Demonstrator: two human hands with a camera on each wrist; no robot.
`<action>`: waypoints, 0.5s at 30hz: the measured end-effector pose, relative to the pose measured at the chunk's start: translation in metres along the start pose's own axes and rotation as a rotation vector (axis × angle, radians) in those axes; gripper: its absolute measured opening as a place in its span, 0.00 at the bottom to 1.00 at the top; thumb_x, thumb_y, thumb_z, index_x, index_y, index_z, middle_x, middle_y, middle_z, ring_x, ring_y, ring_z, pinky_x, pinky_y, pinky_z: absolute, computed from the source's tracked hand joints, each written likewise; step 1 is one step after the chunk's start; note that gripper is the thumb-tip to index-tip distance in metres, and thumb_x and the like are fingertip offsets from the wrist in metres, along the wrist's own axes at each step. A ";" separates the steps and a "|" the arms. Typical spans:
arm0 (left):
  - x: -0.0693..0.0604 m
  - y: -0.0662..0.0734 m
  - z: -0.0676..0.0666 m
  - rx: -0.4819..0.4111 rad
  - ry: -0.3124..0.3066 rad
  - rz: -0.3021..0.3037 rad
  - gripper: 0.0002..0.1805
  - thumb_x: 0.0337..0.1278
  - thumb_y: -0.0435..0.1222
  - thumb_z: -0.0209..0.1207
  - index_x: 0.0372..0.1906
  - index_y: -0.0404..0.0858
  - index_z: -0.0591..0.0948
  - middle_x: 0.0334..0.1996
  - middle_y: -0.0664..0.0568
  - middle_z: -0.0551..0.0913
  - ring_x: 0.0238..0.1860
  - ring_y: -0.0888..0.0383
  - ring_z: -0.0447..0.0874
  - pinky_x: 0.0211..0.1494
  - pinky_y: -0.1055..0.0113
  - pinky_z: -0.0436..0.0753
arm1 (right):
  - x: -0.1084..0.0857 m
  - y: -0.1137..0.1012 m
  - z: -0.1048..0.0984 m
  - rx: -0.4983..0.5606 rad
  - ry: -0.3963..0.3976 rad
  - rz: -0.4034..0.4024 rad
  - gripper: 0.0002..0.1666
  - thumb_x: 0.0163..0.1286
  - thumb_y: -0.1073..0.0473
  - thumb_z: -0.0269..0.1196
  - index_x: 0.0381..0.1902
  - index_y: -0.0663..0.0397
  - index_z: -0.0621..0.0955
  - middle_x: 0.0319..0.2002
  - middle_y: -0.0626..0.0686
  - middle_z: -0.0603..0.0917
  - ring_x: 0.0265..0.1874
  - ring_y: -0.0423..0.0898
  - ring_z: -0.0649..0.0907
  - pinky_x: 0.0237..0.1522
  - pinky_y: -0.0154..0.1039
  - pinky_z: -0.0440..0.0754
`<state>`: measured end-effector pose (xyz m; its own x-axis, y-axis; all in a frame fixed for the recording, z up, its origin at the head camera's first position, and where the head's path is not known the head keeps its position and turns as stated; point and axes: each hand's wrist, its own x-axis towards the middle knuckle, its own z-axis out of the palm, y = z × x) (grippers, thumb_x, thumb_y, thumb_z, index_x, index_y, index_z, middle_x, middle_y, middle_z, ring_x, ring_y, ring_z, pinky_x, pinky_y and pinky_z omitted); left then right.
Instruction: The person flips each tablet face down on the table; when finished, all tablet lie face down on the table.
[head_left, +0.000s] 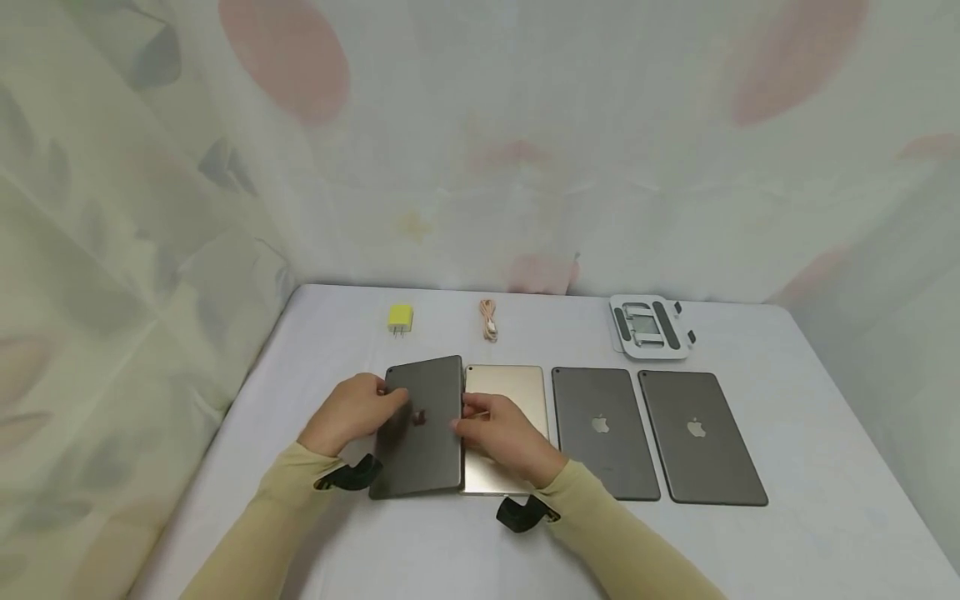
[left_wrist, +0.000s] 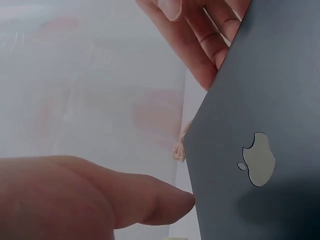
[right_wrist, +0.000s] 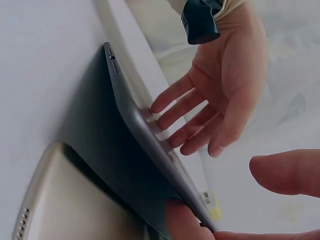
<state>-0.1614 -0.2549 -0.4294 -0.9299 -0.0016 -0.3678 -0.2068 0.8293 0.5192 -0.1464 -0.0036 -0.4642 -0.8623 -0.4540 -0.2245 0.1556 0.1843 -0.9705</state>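
A dark grey tablet (head_left: 427, 462) with an apple logo leans with its right edge raised off the table, beside a gold tablet (head_left: 513, 379). My right hand (head_left: 502, 429) holds that raised edge. In the right wrist view a fingertip (right_wrist: 182, 220) curls beneath it, while the thumb (right_wrist: 285, 172) stands apart from the face. My left hand (head_left: 356, 412) lies at the tablet's upper left. Its fingers look loosely extended near the back (right_wrist: 215, 95), and whether they touch it is hard to tell. In the left wrist view the apple logo (left_wrist: 260, 160) is plain.
Two more dark grey tablets (head_left: 600, 450) (head_left: 701, 450) lie flat to the right of the gold one. Behind them on the white table (head_left: 750, 342) are a yellow charger plug (head_left: 401, 316), a coiled pinkish cable (head_left: 488, 319) and a white folded stand (head_left: 651, 327). Patterned cloth hangs behind and at the left.
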 end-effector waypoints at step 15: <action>0.005 -0.008 -0.003 0.030 0.020 0.006 0.23 0.73 0.54 0.55 0.25 0.42 0.74 0.20 0.53 0.73 0.23 0.56 0.72 0.28 0.62 0.71 | -0.003 0.005 0.006 -0.025 -0.008 0.038 0.43 0.76 0.50 0.67 0.80 0.68 0.68 0.69 0.66 0.79 0.67 0.56 0.82 0.68 0.50 0.83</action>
<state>-0.1651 -0.2632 -0.4328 -0.9370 -0.0075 -0.3493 -0.1925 0.8456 0.4980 -0.1407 -0.0064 -0.4689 -0.8521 -0.4534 -0.2615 0.1758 0.2227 -0.9589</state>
